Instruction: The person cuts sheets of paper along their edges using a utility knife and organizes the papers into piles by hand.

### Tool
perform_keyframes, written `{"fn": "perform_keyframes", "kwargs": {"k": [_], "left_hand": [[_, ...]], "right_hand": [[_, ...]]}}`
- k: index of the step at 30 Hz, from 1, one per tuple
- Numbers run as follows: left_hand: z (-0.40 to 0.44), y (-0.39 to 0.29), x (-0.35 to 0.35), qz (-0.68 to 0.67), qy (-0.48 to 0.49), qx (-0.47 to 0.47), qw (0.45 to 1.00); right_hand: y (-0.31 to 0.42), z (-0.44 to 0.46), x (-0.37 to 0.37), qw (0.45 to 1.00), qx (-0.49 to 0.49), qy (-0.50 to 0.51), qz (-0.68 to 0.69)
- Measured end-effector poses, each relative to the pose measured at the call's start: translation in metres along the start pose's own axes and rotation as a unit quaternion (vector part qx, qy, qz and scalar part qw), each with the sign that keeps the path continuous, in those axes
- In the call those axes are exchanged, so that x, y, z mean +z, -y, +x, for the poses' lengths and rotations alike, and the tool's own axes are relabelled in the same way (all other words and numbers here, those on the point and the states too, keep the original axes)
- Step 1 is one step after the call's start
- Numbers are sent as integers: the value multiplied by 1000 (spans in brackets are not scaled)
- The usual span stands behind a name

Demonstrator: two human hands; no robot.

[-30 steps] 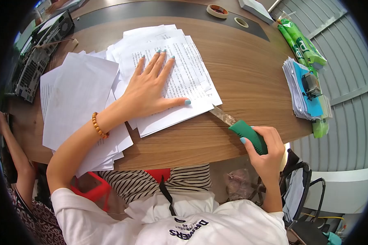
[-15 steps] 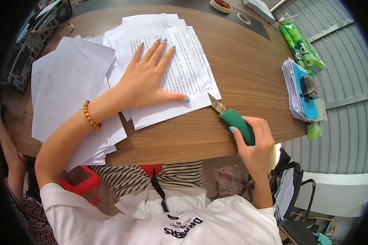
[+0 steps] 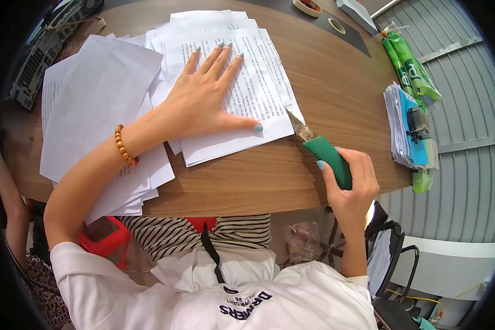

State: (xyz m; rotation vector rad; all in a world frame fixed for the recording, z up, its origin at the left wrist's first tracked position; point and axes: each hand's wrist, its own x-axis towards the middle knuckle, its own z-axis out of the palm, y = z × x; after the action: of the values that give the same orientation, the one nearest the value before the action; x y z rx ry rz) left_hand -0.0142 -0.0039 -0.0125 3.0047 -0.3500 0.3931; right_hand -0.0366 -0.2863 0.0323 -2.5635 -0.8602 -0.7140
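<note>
Flat on a printed sheet (image 3: 242,118) lies my left hand (image 3: 206,102), its fingers spread. That sheet tops a loose stack of papers. My right hand (image 3: 355,176) is closed around the green handle of a utility knife (image 3: 329,157). The knife's blade, stained brown near the handle, points up and left, its tip at the right edge of the printed sheet. Whether the tip is under the sheet or only beside it, I cannot tell. Left of my left hand, another pile of papers (image 3: 102,88) has a blank sheet on top and reaches past the table's near edge.
The wooden table (image 3: 335,88) holds tape rolls (image 3: 336,26) at the back. A clipped paper bundle (image 3: 399,126) and green packages (image 3: 412,66) stand at the right. A computer case (image 3: 44,60) is at the upper left. Another person's arm (image 3: 14,203) shows at the left edge.
The view has shifted slightly. The knife's tip has moved up along the sheet's right edge, and my right hand has gone with it. My left hand stays spread on the sheet.
</note>
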Motion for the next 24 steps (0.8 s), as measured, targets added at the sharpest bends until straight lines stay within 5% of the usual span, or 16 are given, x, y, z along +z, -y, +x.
{"fn": "perform_keyframes", "kwargs": {"k": [24], "left_hand": [[0, 0, 0, 0, -9, -13, 1000]], "right_hand": [[-21, 51, 40, 998, -29, 31, 49]]}}
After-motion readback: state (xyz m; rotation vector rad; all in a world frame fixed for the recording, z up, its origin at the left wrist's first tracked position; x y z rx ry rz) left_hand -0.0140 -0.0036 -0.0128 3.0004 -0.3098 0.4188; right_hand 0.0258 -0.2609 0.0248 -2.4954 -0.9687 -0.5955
